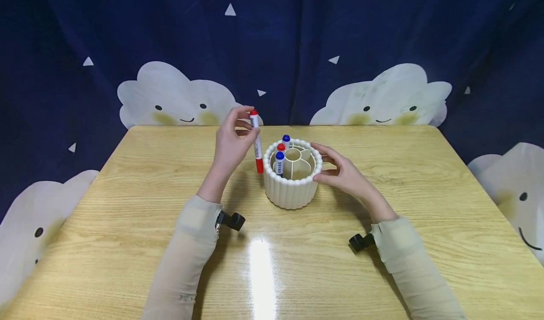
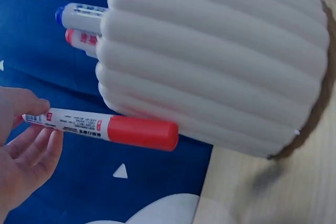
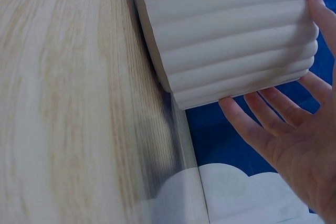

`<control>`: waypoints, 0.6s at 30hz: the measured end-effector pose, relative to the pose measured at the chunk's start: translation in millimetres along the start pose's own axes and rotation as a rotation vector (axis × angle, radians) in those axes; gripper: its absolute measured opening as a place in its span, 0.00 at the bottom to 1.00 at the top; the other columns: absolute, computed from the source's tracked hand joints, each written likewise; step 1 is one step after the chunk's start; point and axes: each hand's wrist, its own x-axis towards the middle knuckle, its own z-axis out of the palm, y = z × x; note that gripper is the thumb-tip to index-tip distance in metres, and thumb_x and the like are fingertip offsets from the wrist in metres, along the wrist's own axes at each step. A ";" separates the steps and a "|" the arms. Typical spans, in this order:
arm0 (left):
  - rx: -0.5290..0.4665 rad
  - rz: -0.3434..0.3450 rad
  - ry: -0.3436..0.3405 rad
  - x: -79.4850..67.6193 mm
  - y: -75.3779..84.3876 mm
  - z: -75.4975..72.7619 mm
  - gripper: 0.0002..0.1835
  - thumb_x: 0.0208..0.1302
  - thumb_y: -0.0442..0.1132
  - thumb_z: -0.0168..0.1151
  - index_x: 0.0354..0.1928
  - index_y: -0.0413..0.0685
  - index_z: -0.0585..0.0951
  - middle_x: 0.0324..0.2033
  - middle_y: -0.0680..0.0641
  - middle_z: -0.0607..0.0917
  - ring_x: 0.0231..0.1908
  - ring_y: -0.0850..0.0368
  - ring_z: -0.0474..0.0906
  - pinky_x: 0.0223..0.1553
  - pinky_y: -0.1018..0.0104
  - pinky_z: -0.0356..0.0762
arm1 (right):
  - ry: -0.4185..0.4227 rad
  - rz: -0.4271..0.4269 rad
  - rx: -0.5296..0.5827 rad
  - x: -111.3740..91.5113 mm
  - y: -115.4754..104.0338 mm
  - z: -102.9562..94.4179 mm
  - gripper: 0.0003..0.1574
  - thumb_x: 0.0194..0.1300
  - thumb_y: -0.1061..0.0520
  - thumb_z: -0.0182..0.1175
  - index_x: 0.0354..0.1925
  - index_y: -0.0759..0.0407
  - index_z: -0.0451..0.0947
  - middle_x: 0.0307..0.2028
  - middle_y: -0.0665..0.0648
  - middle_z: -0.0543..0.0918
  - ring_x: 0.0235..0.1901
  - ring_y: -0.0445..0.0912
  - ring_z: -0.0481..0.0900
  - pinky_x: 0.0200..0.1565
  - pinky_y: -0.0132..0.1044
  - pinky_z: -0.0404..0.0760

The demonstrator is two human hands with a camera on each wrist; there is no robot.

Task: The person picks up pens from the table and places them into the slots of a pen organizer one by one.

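Note:
My left hand [image 1: 233, 136] pinches a red-and-white marker [image 1: 257, 146] by its upper part, between thumb and fingers. The marker stands nearly upright just left of a cream ribbed pen holder [image 1: 291, 193], its red cap [image 2: 144, 132] pointing down. Round the right side of the holder, my right hand [image 1: 346, 174] has its thumb at the near rim and its fingers farther back; the fingertips [image 3: 227, 103] touch the ribbed wall. In the holder's left compartments stand a front blue-capped marker [image 1: 279, 163], a red-topped marker [image 1: 281, 147] and a rear blue-topped marker [image 1: 286, 139].
The holder stands on a light wooden table [image 1: 170, 169], with dividers [image 1: 293, 155] around a central ring inside. Behind the table hangs a dark blue curtain [image 1: 272, 41] with white clouds. A black wrist camera mount [image 1: 231, 220] sticks out from the left sleeve, another [image 1: 361, 242] from the right.

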 end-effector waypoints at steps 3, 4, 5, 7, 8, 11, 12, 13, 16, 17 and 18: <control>0.016 0.044 0.015 4.4 7.2 2.2 0.22 0.54 0.30 0.62 0.52 0.47 0.73 0.42 0.45 0.77 0.35 0.56 0.75 0.38 0.64 0.78 | -0.001 0.006 0.000 -1.1 -0.4 -0.6 0.46 0.54 0.60 0.65 0.67 0.48 0.57 0.63 0.55 0.64 0.56 0.51 0.67 0.49 0.34 0.77; 0.024 0.060 0.020 5.6 9.6 2.3 0.22 0.54 0.30 0.62 0.52 0.47 0.73 0.42 0.45 0.77 0.35 0.57 0.75 0.39 0.65 0.78 | -0.002 0.005 0.001 -1.0 -0.5 -0.6 0.46 0.54 0.60 0.65 0.67 0.48 0.57 0.63 0.55 0.64 0.56 0.51 0.67 0.49 0.34 0.77; 0.033 0.076 0.024 6.9 12.0 2.3 0.22 0.54 0.30 0.62 0.52 0.47 0.73 0.42 0.45 0.77 0.35 0.57 0.75 0.39 0.66 0.78 | -0.002 0.005 0.002 -0.8 -0.7 -0.6 0.46 0.54 0.60 0.65 0.67 0.48 0.57 0.63 0.55 0.64 0.56 0.52 0.67 0.49 0.34 0.77; 0.043 0.108 0.028 9.2 16.8 2.4 0.22 0.54 0.30 0.62 0.52 0.46 0.73 0.42 0.45 0.76 0.36 0.58 0.74 0.39 0.67 0.78 | -0.001 0.004 0.004 -0.5 -1.2 -0.7 0.46 0.53 0.60 0.65 0.67 0.48 0.57 0.63 0.55 0.64 0.57 0.54 0.66 0.49 0.34 0.77; 0.048 0.125 0.030 10.1 19.1 2.5 0.21 0.54 0.30 0.62 0.52 0.46 0.73 0.42 0.45 0.76 0.36 0.58 0.74 0.39 0.67 0.78 | -0.001 0.003 0.004 -0.5 -1.3 -0.7 0.46 0.53 0.60 0.65 0.67 0.48 0.56 0.62 0.55 0.64 0.57 0.54 0.66 0.49 0.34 0.77; 0.057 0.176 0.041 12.9 24.1 3.1 0.21 0.54 0.29 0.61 0.52 0.45 0.73 0.42 0.44 0.76 0.36 0.58 0.74 0.39 0.68 0.78 | -0.001 0.001 0.007 -0.2 -1.4 -0.9 0.46 0.54 0.61 0.65 0.67 0.49 0.56 0.62 0.56 0.64 0.57 0.56 0.66 0.49 0.34 0.77; 0.061 0.190 0.046 13.7 25.7 3.4 0.21 0.54 0.29 0.61 0.51 0.45 0.73 0.42 0.44 0.76 0.36 0.58 0.74 0.39 0.68 0.78 | -0.002 0.002 0.008 -0.3 -1.5 -0.7 0.46 0.53 0.61 0.65 0.67 0.49 0.56 0.62 0.56 0.64 0.56 0.56 0.66 0.49 0.34 0.77; 0.069 0.201 0.050 14.4 27.4 3.6 0.20 0.55 0.30 0.61 0.52 0.45 0.73 0.42 0.44 0.76 0.36 0.58 0.74 0.39 0.68 0.78 | -0.003 0.002 0.008 -0.2 -1.2 -0.6 0.46 0.54 0.61 0.65 0.67 0.49 0.56 0.62 0.56 0.64 0.56 0.56 0.66 0.49 0.34 0.77; 0.082 0.225 0.060 16.9 32.3 4.7 0.20 0.55 0.31 0.61 0.52 0.46 0.73 0.43 0.45 0.76 0.37 0.57 0.74 0.40 0.68 0.78 | -0.003 0.000 0.007 -0.1 0.0 -0.5 0.46 0.54 0.61 0.65 0.67 0.48 0.56 0.62 0.56 0.64 0.56 0.56 0.66 0.49 0.34 0.77; 0.086 0.233 0.062 17.5 34.7 5.0 0.20 0.55 0.31 0.61 0.52 0.46 0.73 0.43 0.45 0.76 0.37 0.57 0.74 0.40 0.69 0.78 | -0.002 -0.002 0.006 -0.1 0.3 -0.5 0.46 0.54 0.61 0.65 0.67 0.48 0.56 0.62 0.56 0.64 0.56 0.56 0.66 0.49 0.34 0.77; 0.089 0.238 0.063 18.1 36.9 5.5 0.20 0.55 0.31 0.61 0.52 0.45 0.73 0.43 0.44 0.76 0.37 0.57 0.74 0.41 0.69 0.78 | -0.002 -0.003 0.006 -0.3 0.6 -0.4 0.46 0.54 0.61 0.65 0.67 0.49 0.56 0.62 0.56 0.64 0.56 0.56 0.66 0.49 0.34 0.77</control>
